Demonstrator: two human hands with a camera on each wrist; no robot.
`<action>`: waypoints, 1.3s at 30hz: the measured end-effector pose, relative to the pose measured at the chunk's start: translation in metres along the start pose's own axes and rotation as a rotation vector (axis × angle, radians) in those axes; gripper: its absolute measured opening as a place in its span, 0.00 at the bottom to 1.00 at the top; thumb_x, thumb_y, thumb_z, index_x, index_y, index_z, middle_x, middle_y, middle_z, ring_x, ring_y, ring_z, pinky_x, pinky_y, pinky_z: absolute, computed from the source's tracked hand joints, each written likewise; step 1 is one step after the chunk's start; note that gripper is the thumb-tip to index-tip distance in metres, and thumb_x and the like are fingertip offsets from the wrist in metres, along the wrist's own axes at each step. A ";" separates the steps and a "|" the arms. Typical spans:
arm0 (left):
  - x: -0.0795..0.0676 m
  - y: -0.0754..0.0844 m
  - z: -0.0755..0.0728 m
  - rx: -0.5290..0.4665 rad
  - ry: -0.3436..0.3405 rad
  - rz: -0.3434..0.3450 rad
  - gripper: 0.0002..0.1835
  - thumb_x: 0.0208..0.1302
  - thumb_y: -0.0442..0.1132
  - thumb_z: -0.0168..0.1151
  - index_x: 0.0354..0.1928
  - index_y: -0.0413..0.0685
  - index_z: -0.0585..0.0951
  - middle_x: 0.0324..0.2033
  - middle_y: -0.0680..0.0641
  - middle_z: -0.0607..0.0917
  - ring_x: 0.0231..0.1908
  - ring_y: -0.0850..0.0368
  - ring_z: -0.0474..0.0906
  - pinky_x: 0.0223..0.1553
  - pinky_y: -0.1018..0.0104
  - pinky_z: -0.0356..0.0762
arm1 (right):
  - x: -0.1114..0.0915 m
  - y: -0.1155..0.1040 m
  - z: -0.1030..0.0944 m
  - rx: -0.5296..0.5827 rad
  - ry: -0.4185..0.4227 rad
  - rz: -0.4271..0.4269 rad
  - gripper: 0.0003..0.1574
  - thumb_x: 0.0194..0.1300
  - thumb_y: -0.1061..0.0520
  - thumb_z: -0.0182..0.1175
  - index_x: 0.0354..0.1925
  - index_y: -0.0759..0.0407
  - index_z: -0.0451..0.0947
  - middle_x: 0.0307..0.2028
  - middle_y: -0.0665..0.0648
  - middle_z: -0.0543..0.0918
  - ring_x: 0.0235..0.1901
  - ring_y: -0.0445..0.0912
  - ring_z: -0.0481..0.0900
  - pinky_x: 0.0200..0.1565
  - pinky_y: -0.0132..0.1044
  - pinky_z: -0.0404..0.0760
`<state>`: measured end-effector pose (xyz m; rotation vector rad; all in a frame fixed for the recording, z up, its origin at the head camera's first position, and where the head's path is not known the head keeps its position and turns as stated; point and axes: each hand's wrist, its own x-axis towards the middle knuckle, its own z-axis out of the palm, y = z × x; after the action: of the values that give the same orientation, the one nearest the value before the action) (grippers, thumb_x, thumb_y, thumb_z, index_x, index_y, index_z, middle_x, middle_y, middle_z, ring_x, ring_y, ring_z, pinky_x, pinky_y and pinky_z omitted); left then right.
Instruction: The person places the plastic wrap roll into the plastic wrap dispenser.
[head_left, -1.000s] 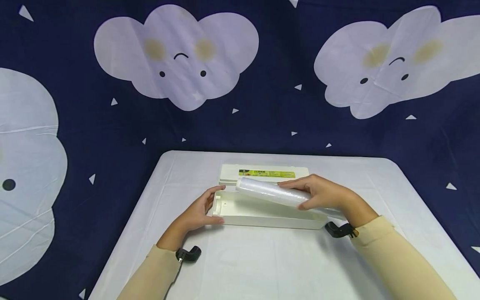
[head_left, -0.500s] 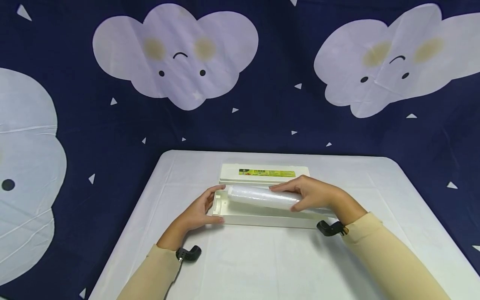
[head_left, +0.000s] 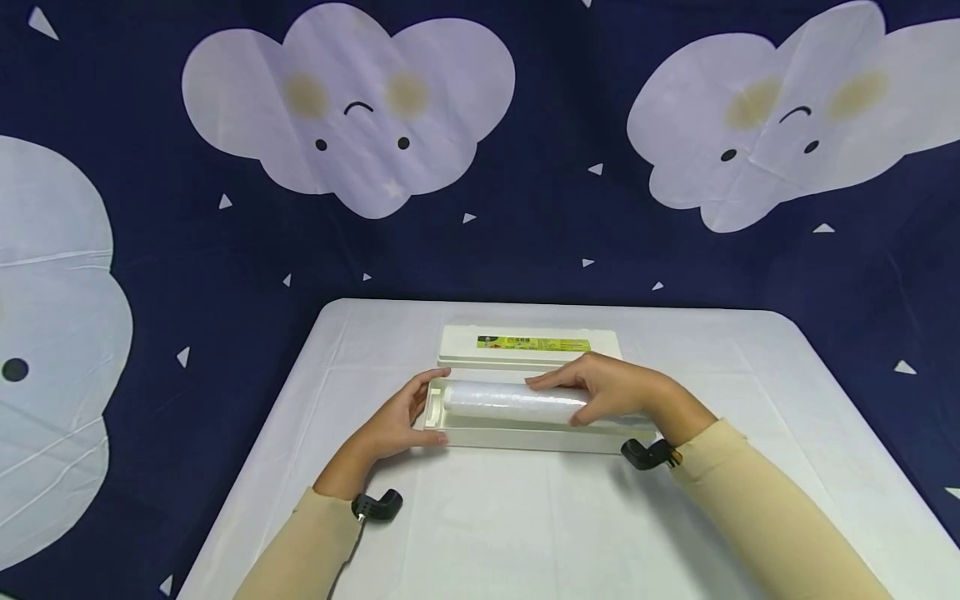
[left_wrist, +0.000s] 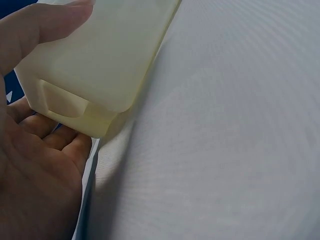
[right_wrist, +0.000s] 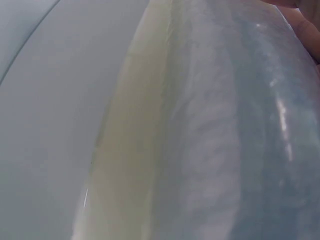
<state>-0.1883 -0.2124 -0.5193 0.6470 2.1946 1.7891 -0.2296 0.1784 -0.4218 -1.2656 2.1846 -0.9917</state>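
Note:
A long cream plastic box (head_left: 517, 439) lies open on the table, crosswise in the head view. My left hand (head_left: 393, 425) grips its left end, thumb on the front wall and fingers round the back corner. The left wrist view shows the thumb on the box wall (left_wrist: 107, 55) and the fingers curled behind its end. A roll of cling film (head_left: 495, 402) lies lengthwise within the box's outline. My right hand (head_left: 622, 390) holds it from above, thumb in front and fingers behind, hiding its right part. Close up, the right wrist view has the film roll (right_wrist: 210, 130) beside the box wall (right_wrist: 125, 135).
Directly behind the box rests a cream lid (head_left: 457, 348) with a yellow-green label (head_left: 534, 343). White cloth covers the table (head_left: 525, 525). A dark blue curtain (head_left: 540, 150) printed with clouds hangs past the far edge.
My right hand has moved the roll left and down; its raised left end has come level, inside the box's left end. The left hand has stayed on the box.

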 end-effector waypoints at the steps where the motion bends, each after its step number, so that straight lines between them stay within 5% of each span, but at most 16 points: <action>1: 0.000 0.000 0.000 -0.002 -0.001 0.002 0.60 0.47 0.26 0.85 0.80 0.55 0.62 0.77 0.41 0.65 0.77 0.52 0.58 0.75 0.67 0.53 | 0.001 -0.001 0.000 0.001 -0.002 0.001 0.48 0.50 0.73 0.76 0.71 0.59 0.77 0.69 0.48 0.77 0.69 0.47 0.72 0.66 0.37 0.74; 13: 0.000 0.001 0.000 -0.008 0.001 0.004 0.60 0.47 0.24 0.84 0.80 0.55 0.62 0.77 0.40 0.64 0.76 0.51 0.59 0.75 0.66 0.54 | 0.011 -0.003 0.001 -0.010 -0.027 0.004 0.48 0.50 0.73 0.75 0.70 0.58 0.78 0.68 0.47 0.78 0.67 0.45 0.74 0.63 0.38 0.77; 25: 0.001 -0.002 -0.001 -0.010 -0.011 0.018 0.59 0.48 0.25 0.85 0.80 0.57 0.62 0.76 0.37 0.66 0.76 0.47 0.60 0.75 0.63 0.54 | 0.022 -0.001 0.005 0.019 -0.044 0.004 0.48 0.49 0.74 0.74 0.69 0.60 0.79 0.65 0.50 0.80 0.55 0.45 0.82 0.54 0.40 0.83; 39: 0.000 0.000 -0.001 0.002 -0.009 0.013 0.60 0.48 0.25 0.84 0.81 0.57 0.61 0.75 0.40 0.68 0.76 0.49 0.60 0.75 0.61 0.54 | 0.028 0.003 0.010 0.008 -0.049 0.038 0.47 0.49 0.73 0.74 0.69 0.58 0.80 0.65 0.49 0.80 0.58 0.44 0.81 0.58 0.39 0.81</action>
<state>-0.1883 -0.2133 -0.5191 0.6697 2.1917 1.7873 -0.2383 0.1517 -0.4313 -1.2270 2.1572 -0.9432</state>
